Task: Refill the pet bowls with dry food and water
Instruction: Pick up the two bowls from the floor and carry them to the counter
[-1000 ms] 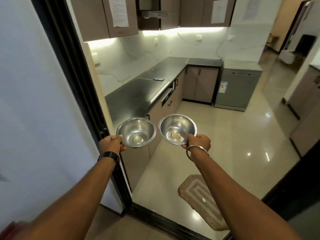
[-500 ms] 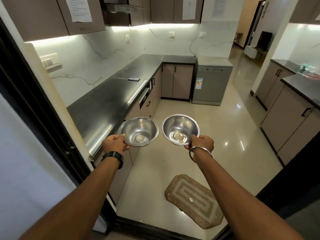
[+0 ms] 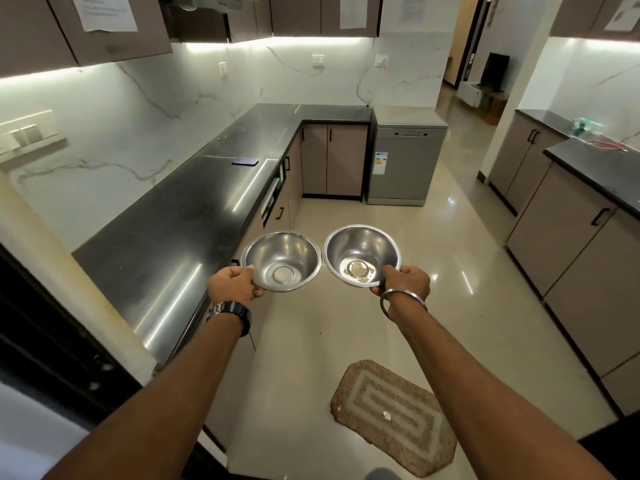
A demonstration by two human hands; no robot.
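Note:
I hold two steel pet bowls out in front of me, side by side and almost touching. My left hand pinches the near rim of the left bowl, which has nothing in it. My right hand grips the near rim of the right bowl, which has a few crumbs of dry food at its bottom. Both bowls hang in the air over the kitchen floor, just past the end of the black counter.
The black counter runs along the left wall with a dark phone on it. A dishwasher stands at the far end. Cabinets and a second counter line the right side. A woven mat lies on the glossy floor below.
I have stepped through the doorway into the kitchen; the door frame has slid off to the left and more of the counters shows. Both hands still hold the bowls the same way.

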